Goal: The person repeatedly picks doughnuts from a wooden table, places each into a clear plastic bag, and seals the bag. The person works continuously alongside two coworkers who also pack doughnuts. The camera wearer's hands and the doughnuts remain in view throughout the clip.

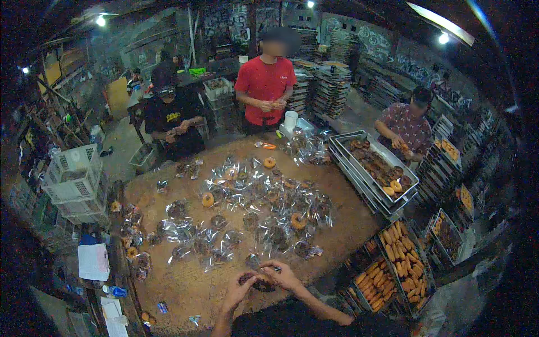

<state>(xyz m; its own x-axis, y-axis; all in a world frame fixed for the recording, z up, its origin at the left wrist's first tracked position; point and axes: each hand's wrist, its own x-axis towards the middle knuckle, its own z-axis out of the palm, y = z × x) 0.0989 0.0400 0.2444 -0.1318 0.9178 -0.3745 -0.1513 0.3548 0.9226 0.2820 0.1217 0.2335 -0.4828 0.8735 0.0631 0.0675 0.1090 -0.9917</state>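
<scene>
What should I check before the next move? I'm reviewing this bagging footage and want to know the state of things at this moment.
1. Both hands on the item: ok. Left hand and right hand meet on a dark doughnut in a clear bag.
2. Bag closed: cannot tell, fingers cover it.
3. Table space near hands: ok, bare board to the left.
4. Supply in reach: ok, crate of long pastries at the right.
5. Bagged doughnuts kept apart from hands: ok.
6. Co-workers' hands apart: ok, the person in red stands across the table.
</scene>
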